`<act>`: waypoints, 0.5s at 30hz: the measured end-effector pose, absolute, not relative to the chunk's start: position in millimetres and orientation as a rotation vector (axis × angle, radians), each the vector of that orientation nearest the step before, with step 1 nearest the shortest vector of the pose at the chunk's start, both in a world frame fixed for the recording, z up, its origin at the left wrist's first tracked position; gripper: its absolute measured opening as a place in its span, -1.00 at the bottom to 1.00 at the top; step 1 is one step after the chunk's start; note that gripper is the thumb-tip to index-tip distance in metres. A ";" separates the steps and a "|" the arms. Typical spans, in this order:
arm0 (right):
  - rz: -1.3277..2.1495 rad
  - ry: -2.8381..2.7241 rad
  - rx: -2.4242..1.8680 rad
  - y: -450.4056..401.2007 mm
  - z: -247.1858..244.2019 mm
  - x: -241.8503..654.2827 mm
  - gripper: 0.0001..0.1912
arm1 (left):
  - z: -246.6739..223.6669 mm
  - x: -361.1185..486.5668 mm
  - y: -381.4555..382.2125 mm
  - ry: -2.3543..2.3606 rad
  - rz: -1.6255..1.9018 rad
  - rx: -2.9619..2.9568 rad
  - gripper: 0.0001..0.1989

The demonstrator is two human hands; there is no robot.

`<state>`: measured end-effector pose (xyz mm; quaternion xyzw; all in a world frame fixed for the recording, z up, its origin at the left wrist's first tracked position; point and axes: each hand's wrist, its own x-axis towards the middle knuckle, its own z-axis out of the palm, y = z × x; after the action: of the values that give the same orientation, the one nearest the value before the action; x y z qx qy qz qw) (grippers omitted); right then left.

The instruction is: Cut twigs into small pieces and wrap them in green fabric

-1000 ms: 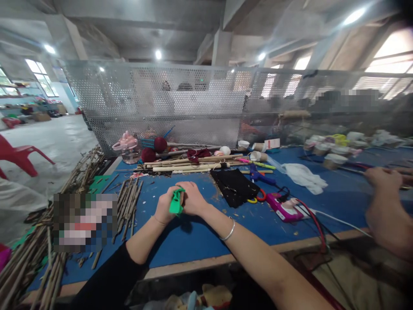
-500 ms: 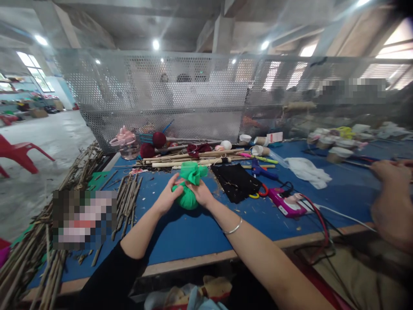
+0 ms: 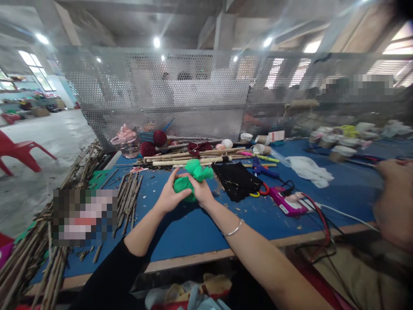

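Between my hands, above the blue table [image 3: 180, 241], is a round bundle of green cloth [image 3: 182, 185] with its loose top gathered into a tuft. My left hand [image 3: 170, 193] cups the near left side, thumb laid across the front. On the right, my right hand [image 3: 200, 189] grips the gathered neck, and the tuft sticks up above its fingers. What lies inside the green cloth is hidden. A piece of black cloth [image 3: 237, 181] lies just right of my hands, with scissors [image 3: 264, 189] partly under its edge.
Bundled twigs [image 3: 129, 202] lie at left. Sticks [image 3: 193, 159] and dark red balls [image 3: 159, 138] line the back before a perforated metal screen [image 3: 161, 94]. Rightward are a blue glue gun [image 3: 266, 171], a purple power strip [image 3: 287, 202], a white plastic bag [image 3: 309, 170] and a co-worker's arm [image 3: 392, 202].
The green bundle has turned and tilted, its tuft shifting up and to the right. My left hand has moved round to the front, its thumb now across the bundle.
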<state>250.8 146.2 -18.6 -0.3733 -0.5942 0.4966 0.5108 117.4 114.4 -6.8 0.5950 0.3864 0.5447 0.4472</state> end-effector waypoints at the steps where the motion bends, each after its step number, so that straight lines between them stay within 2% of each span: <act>1: 1.204 -1.458 -0.874 145.8 -17.4 252.9 -0.58 | -7.0 116.4 115.5 0.944 1.354 1.395 -0.16; 6: 1.155 -1.706 -0.805 149.7 -12.5 265.0 -0.57 | -6.0 106.7 120.3 0.908 1.274 1.278 -0.44; 12: 1.159 -1.761 -0.752 154.1 -11.8 271.5 -0.49 | -0.6 102.1 117.2 1.050 1.313 1.695 -0.78; 15: 1.298 -1.773 -0.757 153.1 -17.1 270.7 -0.47 | -1.9 105.1 117.5 1.156 1.424 1.591 -0.78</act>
<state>270.7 153.1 -17.1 -0.2988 -0.7002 0.5123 0.3975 105.1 117.5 -1.9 0.6141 0.4460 0.5495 0.3492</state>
